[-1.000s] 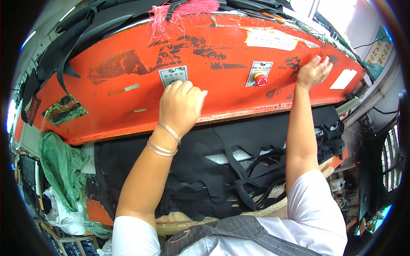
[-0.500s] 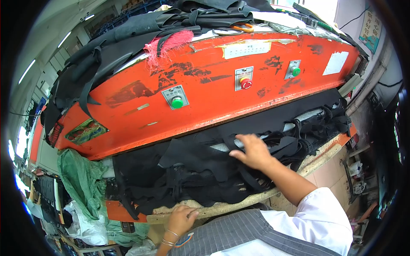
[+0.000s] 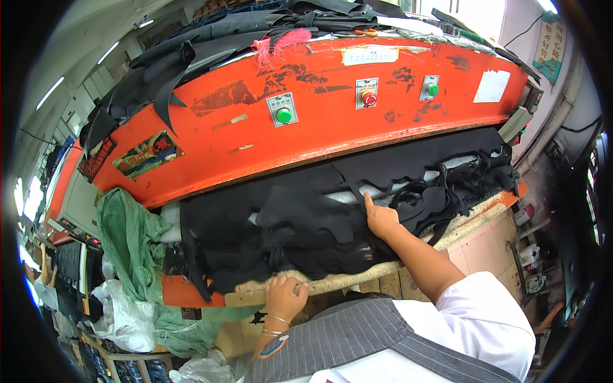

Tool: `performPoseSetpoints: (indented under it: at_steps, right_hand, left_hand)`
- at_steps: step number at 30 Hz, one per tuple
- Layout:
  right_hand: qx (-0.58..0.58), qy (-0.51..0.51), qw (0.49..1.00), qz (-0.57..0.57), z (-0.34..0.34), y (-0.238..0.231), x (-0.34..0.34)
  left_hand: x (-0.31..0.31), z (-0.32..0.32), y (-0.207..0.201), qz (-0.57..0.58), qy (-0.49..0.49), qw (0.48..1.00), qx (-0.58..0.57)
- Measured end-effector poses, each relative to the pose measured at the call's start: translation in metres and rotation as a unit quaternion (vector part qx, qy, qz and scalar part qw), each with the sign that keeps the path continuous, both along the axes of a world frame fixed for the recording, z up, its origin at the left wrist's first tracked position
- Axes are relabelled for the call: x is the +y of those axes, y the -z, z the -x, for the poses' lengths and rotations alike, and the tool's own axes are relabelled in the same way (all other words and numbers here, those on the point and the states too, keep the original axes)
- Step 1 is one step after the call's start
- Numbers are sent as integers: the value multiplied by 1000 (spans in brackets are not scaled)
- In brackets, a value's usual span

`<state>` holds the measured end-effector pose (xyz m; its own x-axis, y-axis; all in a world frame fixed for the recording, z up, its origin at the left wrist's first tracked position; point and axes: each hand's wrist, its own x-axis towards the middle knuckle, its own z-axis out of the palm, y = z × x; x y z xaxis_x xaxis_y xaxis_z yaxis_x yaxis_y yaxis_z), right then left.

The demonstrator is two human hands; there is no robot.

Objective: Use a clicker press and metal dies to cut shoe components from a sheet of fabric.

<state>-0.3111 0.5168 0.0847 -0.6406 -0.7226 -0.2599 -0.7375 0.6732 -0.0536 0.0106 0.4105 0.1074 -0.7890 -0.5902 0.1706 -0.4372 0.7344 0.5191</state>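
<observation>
A layered black sheet point(image 3: 294, 198), cut into ragged pieces and strips, covers the press bed. My right hand point(image 3: 382, 218) is over its middle, index finger stretched out against a narrow black strip point(image 3: 355, 189). The other fingers are partly folded, and the thumb is hidden. Pale surface point(image 3: 341, 196) shows through gaps beside that finger. My left hand point(image 3: 286, 298) has its fingers curled over the worn wooden board point(image 3: 246, 298) along the near edge. Loose black strips point(image 3: 447, 191) lie tangled to the right of my right hand.
Behind the sheet rises the orange press beam point(image 3: 325, 121), with two green buttons and a red button point(image 3: 369, 99). Black sheets point(image 3: 223, 39) are heaped on top. A green sack point(image 3: 124, 242) and white plastic bags point(image 3: 124, 313) stand at left. Another person's arm point(image 3: 45, 265) shows far left.
My right hand has gone from spread fingers above the sheet to one finger extended onto a strip. The whole view has shifted. My left hand stays at the wooden board.
</observation>
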Motion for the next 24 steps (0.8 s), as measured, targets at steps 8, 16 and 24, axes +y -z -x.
performPoseSetpoints:
  at_steps: [8, 16, 24]
  right_hand:
    - [-189, -41, 981, -26, -13, -48, 46]
    - [-40, -111, 944, 307, 20, -27, -56]
    - [12, -216, 926, 308, 19, 16, -62]
  left_hand:
    - [-27, -39, -38, -288, 39, 956, -30]
    - [-190, 73, 25, -28, -10, 988, 151]
    - [-194, 75, 50, -56, -23, 997, 56]
